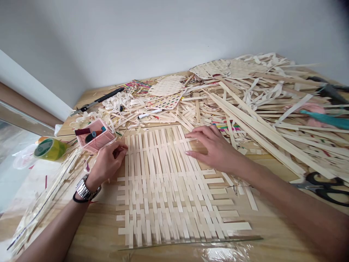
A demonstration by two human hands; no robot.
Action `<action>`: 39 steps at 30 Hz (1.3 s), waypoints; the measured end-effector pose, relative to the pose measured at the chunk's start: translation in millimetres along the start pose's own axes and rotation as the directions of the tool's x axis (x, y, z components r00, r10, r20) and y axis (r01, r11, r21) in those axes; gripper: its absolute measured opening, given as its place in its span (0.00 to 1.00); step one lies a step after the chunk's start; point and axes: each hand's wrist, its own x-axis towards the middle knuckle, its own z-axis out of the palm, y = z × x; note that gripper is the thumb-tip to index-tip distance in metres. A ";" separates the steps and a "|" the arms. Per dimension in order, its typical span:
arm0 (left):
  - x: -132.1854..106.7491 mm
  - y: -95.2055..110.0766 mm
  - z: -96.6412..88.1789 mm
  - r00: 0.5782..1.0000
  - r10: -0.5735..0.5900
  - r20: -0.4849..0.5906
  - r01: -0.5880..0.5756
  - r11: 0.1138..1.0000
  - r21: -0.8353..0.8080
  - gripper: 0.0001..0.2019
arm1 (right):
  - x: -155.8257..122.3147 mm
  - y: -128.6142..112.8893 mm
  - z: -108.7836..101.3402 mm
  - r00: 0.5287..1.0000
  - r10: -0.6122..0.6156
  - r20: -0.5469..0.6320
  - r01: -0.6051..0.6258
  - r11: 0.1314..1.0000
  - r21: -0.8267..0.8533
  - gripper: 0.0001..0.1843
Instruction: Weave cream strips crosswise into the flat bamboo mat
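Note:
A half-woven mat (166, 196) of pale flat strips, which look like bamboo, lies on the wooden table in front of me. Its lower part is woven close, while the upright strips stand apart higher up. One cross strip (160, 146) runs through that loose upper part. At its left end my left hand (109, 160) is closed in a pinch, with the fingertips partly hidden. My right hand (211, 145) rests by the strip's right end, thumb and fingers apart, fingertips over the mat's upper right edge.
Behind the mat lie heaped loose strips (245, 120) and round woven pieces (166, 85). Black-handled scissors (324, 185) are at right. A pink basket (96, 140) holds thread spools, beside a yellow-green tape roll (50, 148). A black utility knife (106, 95) lies at the back left.

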 end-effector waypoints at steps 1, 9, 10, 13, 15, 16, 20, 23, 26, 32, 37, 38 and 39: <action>-0.2 0.7 -0.3 1.000 0.008 0.005 -0.008 1.000 0.008 0.14 | 0.0 -0.2 -0.3 1.000 0.001 0.000 -0.001 1.000 0.006 0.21; -4.0 13.7 0.7 0.996 0.089 -0.009 -0.088 0.994 0.063 0.12 | 0.9 -1.0 -2.8 1.000 0.009 -0.005 -0.009 0.999 0.046 0.17; -4.1 14.0 1.5 0.996 0.090 -0.018 -0.089 0.994 0.059 0.13 | 1.0 -1.0 -2.8 1.000 0.010 -0.006 -0.010 0.999 0.048 0.17; -4.3 12.2 4.6 0.995 0.093 -0.047 -0.089 0.994 0.068 0.13 | 1.3 -1.4 -2.5 1.000 0.008 -0.012 -0.008 0.999 0.050 0.16; -4.6 10.2 6.6 0.994 0.094 -0.056 -0.089 0.992 0.085 0.13 | 1.4 -1.8 -2.7 1.000 0.010 -0.012 -0.009 0.999 0.049 0.16; -4.8 9.5 7.5 0.994 0.093 -0.057 -0.087 0.992 0.094 0.13 | 1.4 -2.1 -2.9 1.000 0.013 -0.008 -0.013 0.999 0.049 0.16; -5.5 10.5 9.1 0.992 0.105 -0.070 -0.096 0.987 0.129 0.13 | 1.5 -2.5 -4.5 1.000 0.027 0.015 -0.028 0.998 0.054 0.15; -5.4 13.1 9.3 0.992 0.107 -0.071 -0.097 0.987 0.132 0.13 | 1.9 -2.1 -5.2 0.999 0.028 0.020 -0.029 0.998 0.056 0.15; -4.8 13.7 9.6 0.992 0.102 -0.068 -0.094 0.989 0.117 0.13 | 2.1 -1.4 -5.0 0.999 0.033 0.027 -0.035 0.998 0.046 0.15; -4.0 8.8 10.8 0.991 0.111 -0.071 -0.102 0.988 0.119 0.15 | 1.3 -1.3 -4.2 0.999 0.029 0.019 -0.030 0.999 0.018 0.15; -5.8 7.1 12.6 0.990 0.123 -0.068 -0.114 0.986 0.121 0.19 | 0.4 -9.7 -6.4 0.996 -0.088 -0.025 0.084 0.990 -0.116 0.17; -6.1 7.1 12.9 0.989 0.130 -0.066 -0.121 0.984 0.128 0.19 | 0.2 -11.6 -6.6 0.993 -0.113 -0.033 0.107 0.983 -0.150 0.17; -6.3 7.3 13.3 0.988 0.142 -0.063 -0.132 0.981 0.139 0.19 | -0.1 -13.3 -6.4 0.991 -0.131 -0.039 0.122 0.976 -0.179 0.17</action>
